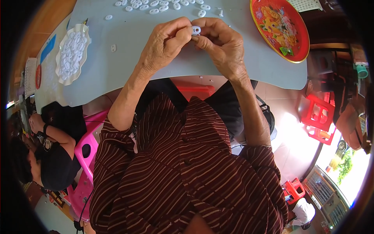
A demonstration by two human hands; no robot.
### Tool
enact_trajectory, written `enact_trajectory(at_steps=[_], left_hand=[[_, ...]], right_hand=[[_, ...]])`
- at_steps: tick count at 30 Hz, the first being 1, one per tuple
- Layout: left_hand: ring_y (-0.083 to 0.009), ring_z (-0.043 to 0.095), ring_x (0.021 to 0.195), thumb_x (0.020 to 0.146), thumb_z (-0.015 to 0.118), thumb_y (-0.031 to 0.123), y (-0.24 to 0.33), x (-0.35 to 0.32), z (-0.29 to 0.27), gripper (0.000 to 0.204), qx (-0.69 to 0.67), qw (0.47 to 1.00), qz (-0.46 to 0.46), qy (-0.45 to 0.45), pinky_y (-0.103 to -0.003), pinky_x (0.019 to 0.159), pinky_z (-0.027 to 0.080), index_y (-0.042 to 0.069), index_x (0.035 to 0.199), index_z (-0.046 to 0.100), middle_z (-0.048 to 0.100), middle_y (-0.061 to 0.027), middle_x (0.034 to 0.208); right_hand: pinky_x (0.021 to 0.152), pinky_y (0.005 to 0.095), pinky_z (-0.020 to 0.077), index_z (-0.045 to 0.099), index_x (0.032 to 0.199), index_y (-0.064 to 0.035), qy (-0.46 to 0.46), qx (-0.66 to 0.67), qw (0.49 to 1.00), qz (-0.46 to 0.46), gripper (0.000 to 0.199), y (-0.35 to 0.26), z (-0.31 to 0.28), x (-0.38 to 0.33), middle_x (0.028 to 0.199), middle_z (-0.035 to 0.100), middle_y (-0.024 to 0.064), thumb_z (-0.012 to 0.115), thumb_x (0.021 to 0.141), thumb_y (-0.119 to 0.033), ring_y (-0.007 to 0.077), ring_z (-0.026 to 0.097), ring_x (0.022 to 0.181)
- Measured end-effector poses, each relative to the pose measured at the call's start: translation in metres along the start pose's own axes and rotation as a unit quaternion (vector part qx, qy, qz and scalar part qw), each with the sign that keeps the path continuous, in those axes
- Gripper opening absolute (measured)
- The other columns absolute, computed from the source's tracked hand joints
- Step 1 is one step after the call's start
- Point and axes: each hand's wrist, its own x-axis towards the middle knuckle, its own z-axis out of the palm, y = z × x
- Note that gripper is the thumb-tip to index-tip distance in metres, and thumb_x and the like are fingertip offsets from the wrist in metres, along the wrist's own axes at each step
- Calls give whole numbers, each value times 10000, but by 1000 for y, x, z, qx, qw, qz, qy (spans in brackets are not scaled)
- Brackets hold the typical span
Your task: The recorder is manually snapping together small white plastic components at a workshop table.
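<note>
Over the far part of the grey table [156, 64], my two hands meet around one small white oval plastic piece [196, 30] with round holes. My left hand [167, 43] is closed, its thumb and fingers pinching the piece's left end. From the other side, my right hand [222, 43] pinches the same piece between thumb and bent fingers. Just beyond my hands lie several loose white oval pieces [154, 11] of the same kind. A white wavy-edged dish [85, 29], heaped with such pieces, sits at the left.
A red round tray [260, 31] with a flower pattern and a small green wrapper [286, 51] stands at the right. One stray white piece [113, 48] lies near the dish. A seated person [58, 156] is at my left beside a pink chair [86, 152]. Red stools [317, 113] stand right.
</note>
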Motion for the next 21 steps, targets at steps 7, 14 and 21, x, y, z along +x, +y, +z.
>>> enact_trajectory(at_steps=[7,14,21], left_hand=[[-63,323,523,898,494,208,1,1,2,239,-22,1000,-8,-5,-238,469,290,37,730,489,350,27,561],[-65,319,521,895,500,197,3,1,1,230,-20,1000,-11,-2,-242,465,287,28,738,496,354,23,561],[-52,324,520,893,502,186,5,0,2,218,16,1000,3,6,-236,461,284,27,743,502,348,33,562]], right_hand=[[704,233,505,585,1065,-16,21,-20,999,-20,266,5,3,-1,833,628,37,673,815,-43,87,603,767],[736,227,503,591,1060,-7,12,7,1000,-21,228,1,1,0,848,612,40,629,835,-7,93,595,794],[755,231,503,587,1055,11,11,33,999,1,204,-6,0,0,871,630,62,609,853,-8,104,609,819]])
